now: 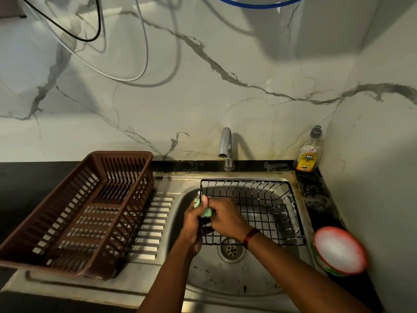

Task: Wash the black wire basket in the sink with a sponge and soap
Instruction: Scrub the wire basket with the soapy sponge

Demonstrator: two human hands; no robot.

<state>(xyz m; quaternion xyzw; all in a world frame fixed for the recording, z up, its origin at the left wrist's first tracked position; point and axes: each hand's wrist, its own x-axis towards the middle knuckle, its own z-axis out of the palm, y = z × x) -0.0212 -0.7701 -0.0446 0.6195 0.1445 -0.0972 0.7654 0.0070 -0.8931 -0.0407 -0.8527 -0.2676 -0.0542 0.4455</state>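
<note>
The black wire basket [259,208] lies in the steel sink [228,279], with white soap foam on its right-hand wires. My left hand [191,224] grips the basket's left rim from outside. My right hand [225,219] is curled around a green sponge [206,212] and holds it against that same left edge, just inside the basket. Most of the sponge is hidden between my two hands.
A brown plastic dish rack [79,213] stands on the drainboard at the left. The tap [226,150] rises behind the sink. A dishwash gel bottle [309,152] is at the back right corner. A round tub of white soap [340,250] sits on the counter's right edge.
</note>
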